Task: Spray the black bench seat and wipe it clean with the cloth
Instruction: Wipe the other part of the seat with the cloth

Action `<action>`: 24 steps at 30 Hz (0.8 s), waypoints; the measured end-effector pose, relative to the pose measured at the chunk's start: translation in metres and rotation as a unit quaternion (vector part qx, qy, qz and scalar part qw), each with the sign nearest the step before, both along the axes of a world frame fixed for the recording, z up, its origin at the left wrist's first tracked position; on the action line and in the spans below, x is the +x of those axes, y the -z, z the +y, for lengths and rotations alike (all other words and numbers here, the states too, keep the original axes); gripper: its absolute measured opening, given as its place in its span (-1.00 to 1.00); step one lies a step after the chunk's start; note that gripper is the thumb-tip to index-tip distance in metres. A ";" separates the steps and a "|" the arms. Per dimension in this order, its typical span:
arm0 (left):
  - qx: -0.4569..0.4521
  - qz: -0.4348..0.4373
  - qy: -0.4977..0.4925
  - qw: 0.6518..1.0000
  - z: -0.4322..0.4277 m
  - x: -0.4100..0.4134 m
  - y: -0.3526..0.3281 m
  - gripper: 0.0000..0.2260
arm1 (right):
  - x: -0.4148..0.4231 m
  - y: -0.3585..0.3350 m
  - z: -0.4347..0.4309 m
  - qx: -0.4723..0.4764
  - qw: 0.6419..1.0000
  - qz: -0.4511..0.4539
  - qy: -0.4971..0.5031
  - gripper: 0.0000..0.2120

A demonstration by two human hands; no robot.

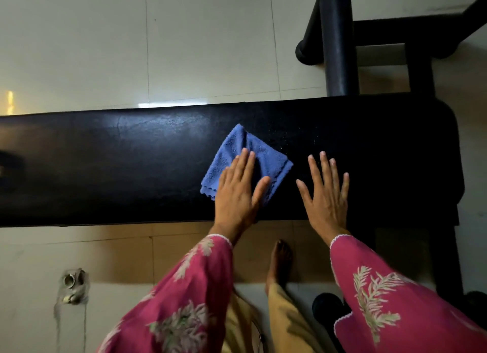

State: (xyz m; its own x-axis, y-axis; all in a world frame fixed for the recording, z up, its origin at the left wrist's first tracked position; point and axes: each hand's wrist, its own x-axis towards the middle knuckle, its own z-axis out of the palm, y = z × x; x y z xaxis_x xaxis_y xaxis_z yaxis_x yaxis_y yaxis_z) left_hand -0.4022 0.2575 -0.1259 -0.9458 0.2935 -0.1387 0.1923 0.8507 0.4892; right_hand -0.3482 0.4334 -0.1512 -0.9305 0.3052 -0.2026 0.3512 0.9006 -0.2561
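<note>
the wiping step looks to be in hand; no spray bottle in view. the counter (pixel 131 168), a long black padded seat with a smooth, faintly creased leather-like skin, runs across the view over pale floor tiles (pixel 79 41); it shows a dull sheen to the left and fine specks, maybe spray droplets, just right of the cloth. black frame tubes (pixel 338 44) stand at its far right. the blue cloth (pixel 237 152), folded to a rough square, nubby microfibre with a scalloped edge, lies flat mid-seat. left hand (pixel 237 194) presses on it, fingers (pixel 243 165) flat and near together, pinning rather than gripping. right hand (pixel 326 194) rests flat on bare seat just beside, fingers spread wide, holding nothing. next move likely calls for sliding the cloth rightward over the speckled patch with even pressure.
</note>
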 end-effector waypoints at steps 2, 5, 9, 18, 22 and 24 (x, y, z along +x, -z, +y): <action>0.010 0.054 -0.045 0.997 -0.023 -0.015 -0.003 -0.43 | -0.003 -0.004 -0.006 -0.009 1.000 0.016 0.020 -0.33; 0.010 0.031 -0.145 0.989 -0.055 -0.039 -0.003 -0.47 | -0.016 -0.013 -0.033 -0.030 0.997 0.059 0.039 -0.38; -0.014 0.025 -0.110 0.994 -0.077 -0.057 0.008 -0.49 | -0.043 -0.017 -0.091 -0.033 0.993 0.114 -0.023 -0.50; 0.000 0.041 -0.108 0.993 -0.084 -0.065 0.016 -0.54 | -0.085 0.012 -0.130 0.070 0.993 0.037 -0.089 -0.37; -0.018 0.029 -0.051 0.998 -0.082 -0.061 0.016 -0.53 | -0.090 0.011 -0.110 0.064 0.994 0.072 -0.060 -0.39; -0.026 0.032 -0.024 0.999 -0.079 -0.063 0.015 -0.52 | -0.089 0.008 -0.110 0.067 0.996 0.058 -0.022 -0.39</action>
